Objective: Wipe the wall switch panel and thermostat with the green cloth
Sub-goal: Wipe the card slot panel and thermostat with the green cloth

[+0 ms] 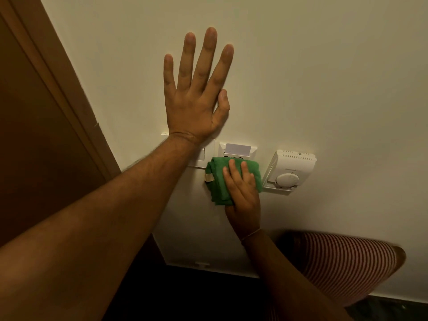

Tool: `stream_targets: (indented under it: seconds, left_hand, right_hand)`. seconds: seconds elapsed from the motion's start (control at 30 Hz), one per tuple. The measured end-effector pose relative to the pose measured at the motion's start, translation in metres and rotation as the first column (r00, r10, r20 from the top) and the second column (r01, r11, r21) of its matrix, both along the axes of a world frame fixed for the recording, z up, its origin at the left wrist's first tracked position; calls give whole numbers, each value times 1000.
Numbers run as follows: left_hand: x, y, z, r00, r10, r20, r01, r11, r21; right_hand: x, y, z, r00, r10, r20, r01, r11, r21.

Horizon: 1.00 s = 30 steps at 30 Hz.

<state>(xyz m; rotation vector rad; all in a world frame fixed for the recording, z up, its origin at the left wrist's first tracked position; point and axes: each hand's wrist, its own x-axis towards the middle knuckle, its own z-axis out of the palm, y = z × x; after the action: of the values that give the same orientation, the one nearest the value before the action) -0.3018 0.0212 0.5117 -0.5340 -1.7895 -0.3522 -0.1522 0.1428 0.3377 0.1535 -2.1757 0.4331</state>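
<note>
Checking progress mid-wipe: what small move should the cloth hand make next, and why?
Probably slide the right hand and green cloth rightward onto the thermostat. The cloth covers the switch panel's lower part, and the thermostat right beside it looks uncovered.

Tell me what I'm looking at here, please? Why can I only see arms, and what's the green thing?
There's no machine here, just a person. The one picture comes from a camera worn on their head, so you see what they see: their own two arms reaching toward a wall.

The left hand is pressed flat on the wall, fingers spread, holding nothing. The right hand presses a folded green cloth against the switch panel, which has a white card sticking out of its top. The cloth hides the lower part of the panel.

Just right of the cloth is a white box with a round dial: the thermostat. The cloth's edge comes right up beside it.

On the left is a brown door frame. The stripy fabric at the bottom right is the person's clothing.
</note>
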Motion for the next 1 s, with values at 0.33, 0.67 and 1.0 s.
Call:
stream_targets:
  seconds: [0.33,0.67,1.0]
  left_hand:
    - [1,-2,0,1000,-10,11,10,1000,-15]
    - [2,1,1,1000,-16,-2,16,1000,2]
    - [-11,2,-3,999,-46,-12,46,999,-23]
  right_hand:
    - [12,27,6,1000,-11,-9,11,999,38]
    - [-12,-9,-4,981,161,106,-183,951,250]
    - [3,10,-6,997,-52,-57,55,997,47]
